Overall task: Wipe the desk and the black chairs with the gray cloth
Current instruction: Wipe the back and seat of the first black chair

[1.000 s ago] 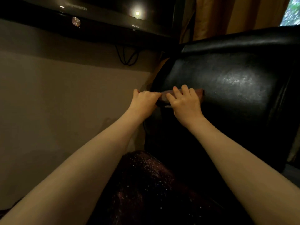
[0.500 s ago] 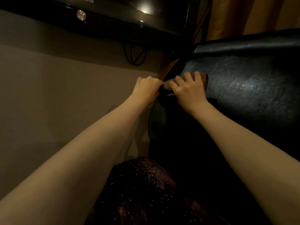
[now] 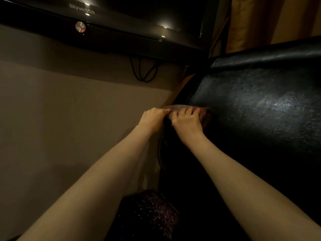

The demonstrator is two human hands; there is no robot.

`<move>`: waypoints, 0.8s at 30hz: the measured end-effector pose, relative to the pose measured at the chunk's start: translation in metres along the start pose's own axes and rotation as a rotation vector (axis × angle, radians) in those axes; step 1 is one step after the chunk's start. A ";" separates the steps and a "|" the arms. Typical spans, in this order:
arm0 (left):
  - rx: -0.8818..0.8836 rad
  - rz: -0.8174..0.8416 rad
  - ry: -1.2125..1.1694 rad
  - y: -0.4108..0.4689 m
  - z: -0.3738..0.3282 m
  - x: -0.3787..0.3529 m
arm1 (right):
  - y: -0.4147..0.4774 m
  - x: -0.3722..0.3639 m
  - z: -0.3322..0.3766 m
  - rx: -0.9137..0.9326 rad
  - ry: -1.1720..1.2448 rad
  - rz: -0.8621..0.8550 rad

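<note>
Item, nearest: speckled dark fabric [image 3: 149,214] at the bottom edge, between my forearms. I cannot tell what it is.

Item: my left grip [image 3: 152,119], fingers curled on the left end of the gray cloth [image 3: 205,114]. Its fingertips are hidden.

Item: my right grip [image 3: 186,121], touching the left one, fingers curled over the cloth and pressing it to the black chair [image 3: 260,119].

Item: the cloth, a folded roll lying left to right at the chair back's left edge. Only its top and right end show. In this dim light it reads brownish.

Relation: the chair's broad face lies right of and above both grips. My right grip is nearer it, so I judge the stroke goes that way.

Item, beyond: wall [image 3: 69,119], hanging cables [image 3: 142,70], television [image 3: 121,23], curtain [image 3: 260,20].

Not seen: the counter. The chair's lower part is lost in shadow.
</note>
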State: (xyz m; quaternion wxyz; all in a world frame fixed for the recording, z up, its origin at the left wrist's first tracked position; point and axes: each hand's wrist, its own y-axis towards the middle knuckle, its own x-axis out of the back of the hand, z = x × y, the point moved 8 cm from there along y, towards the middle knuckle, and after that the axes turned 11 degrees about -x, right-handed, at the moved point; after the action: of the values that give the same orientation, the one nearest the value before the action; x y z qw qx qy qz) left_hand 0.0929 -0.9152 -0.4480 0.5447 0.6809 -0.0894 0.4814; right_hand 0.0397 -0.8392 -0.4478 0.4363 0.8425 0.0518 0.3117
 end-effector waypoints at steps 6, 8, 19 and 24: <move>-0.036 0.039 -0.017 -0.031 0.009 -0.033 | -0.026 -0.011 0.025 -0.001 0.145 -0.017; -0.043 0.054 -0.005 -0.044 0.006 -0.037 | -0.039 -0.017 0.032 0.025 0.162 -0.010; -0.011 0.123 -0.083 -0.104 -0.011 -0.098 | -0.103 -0.051 0.060 0.191 0.083 0.073; -0.016 0.179 -0.133 -0.114 -0.029 -0.119 | -0.116 -0.066 0.056 0.220 0.090 0.082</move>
State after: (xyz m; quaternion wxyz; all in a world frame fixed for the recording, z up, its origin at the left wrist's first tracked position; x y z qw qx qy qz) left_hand 0.0884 -0.8950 -0.6143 0.4977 0.6963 -0.1895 0.4812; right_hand 0.0404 -0.8311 -0.5928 0.3255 0.8718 0.0708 0.3592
